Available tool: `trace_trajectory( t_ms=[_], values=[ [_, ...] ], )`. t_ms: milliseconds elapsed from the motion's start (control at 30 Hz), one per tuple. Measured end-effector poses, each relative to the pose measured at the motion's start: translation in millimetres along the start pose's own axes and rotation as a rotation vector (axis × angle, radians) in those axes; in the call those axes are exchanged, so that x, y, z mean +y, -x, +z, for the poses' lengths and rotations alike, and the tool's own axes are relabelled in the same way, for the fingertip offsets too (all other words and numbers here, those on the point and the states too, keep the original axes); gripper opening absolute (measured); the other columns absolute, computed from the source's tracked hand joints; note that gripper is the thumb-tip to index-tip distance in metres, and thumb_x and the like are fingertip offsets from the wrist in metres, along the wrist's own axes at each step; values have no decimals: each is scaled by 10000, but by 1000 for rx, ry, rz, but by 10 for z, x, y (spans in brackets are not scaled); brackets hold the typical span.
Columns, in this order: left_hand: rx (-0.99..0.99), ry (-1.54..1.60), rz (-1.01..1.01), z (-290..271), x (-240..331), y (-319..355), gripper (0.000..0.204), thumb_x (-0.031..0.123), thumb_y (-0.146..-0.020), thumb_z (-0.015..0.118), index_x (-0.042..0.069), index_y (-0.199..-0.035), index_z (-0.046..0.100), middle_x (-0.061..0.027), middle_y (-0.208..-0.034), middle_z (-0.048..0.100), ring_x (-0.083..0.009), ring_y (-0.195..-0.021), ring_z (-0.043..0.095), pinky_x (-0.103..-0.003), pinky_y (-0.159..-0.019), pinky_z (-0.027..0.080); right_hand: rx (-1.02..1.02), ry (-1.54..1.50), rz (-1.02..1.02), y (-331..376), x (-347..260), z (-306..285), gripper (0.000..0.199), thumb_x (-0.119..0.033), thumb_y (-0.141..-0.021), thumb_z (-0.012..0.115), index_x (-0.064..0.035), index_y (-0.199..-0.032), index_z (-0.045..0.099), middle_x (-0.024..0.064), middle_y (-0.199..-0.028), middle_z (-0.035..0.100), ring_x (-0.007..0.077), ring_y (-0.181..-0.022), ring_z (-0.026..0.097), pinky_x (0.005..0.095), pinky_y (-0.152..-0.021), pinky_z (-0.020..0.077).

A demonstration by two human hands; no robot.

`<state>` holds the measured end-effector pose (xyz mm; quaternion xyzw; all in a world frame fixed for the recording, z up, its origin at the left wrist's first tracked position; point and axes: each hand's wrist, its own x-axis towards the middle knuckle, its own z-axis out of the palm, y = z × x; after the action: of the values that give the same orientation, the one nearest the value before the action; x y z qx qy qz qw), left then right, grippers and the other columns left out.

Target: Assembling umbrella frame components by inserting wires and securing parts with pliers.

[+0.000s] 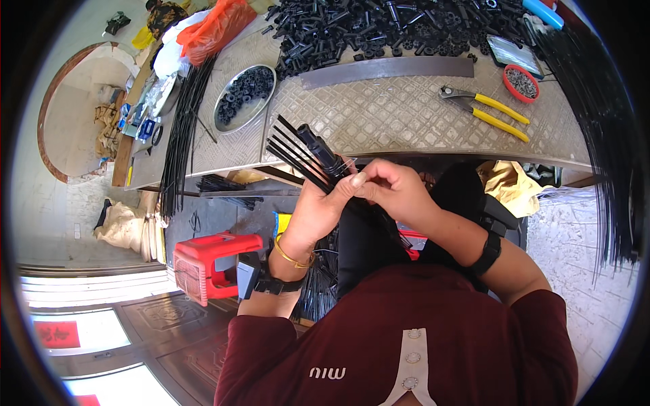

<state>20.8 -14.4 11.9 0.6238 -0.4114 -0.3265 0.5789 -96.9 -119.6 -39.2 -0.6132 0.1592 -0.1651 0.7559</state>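
Observation:
My left hand (317,215) is closed around several thin black rods (292,154) that fan out toward the table. A black tubular part with a ringed end (317,145) stands up from the same grip, beside the rods. The thumb and fingers of my right hand (398,191) are pinched together, touching the left thumb tip at the base of the tubular part. A thin, pale strand shows near the pinch, but what the right fingers hold is too small to make out. Both hands are just off the table's near edge, above my lap.
On the patterned table (379,108) lie yellow-handled pliers (487,115), a flat metal strip (389,71), and a heap of black parts (379,27). An oval bowl (221,124) and a red dish (521,84) hold small pieces. Long black rods (184,128) hang over the edge. A red stool (217,260) stands left.

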Motion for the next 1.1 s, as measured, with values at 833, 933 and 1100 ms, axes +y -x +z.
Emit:
trace_trajectory(
  t_ms=[833, 933, 1100],
  values=[
    [143, 200, 251, 144, -67, -40, 77, -15, -847, 553, 15, -905, 512, -75, -944, 588, -99, -775, 560, -237, -687, 461, -69, 209, -270, 108, -507, -215, 340, -136, -800, 693, -38, -1077, 523, 28, -893, 542, 79, -744, 537, 232, -652, 463],
    [-42, 231, 69, 101, -75, -29, 144, -38, -834, 559, 24, -948, 497, -70, -1022, 545, -97, -879, 529, -242, -765, 445, -78, 509, -441, 138, -715, -260, 404, -111, -796, 676, -54, -1162, 515, 39, -957, 534, 105, -792, 533, 237, -689, 456],
    [-114, 154, 159, 108, -91, -16, 225, 9, -842, 594, 46, -993, 433, -42, -879, 546, -82, -763, 519, -227, -679, 444, -75, 803, -622, 91, -767, -283, 300, -143, -747, 684, -46, -1015, 589, 106, -901, 544, 281, -807, 552, 367, -690, 452]
  ],
)
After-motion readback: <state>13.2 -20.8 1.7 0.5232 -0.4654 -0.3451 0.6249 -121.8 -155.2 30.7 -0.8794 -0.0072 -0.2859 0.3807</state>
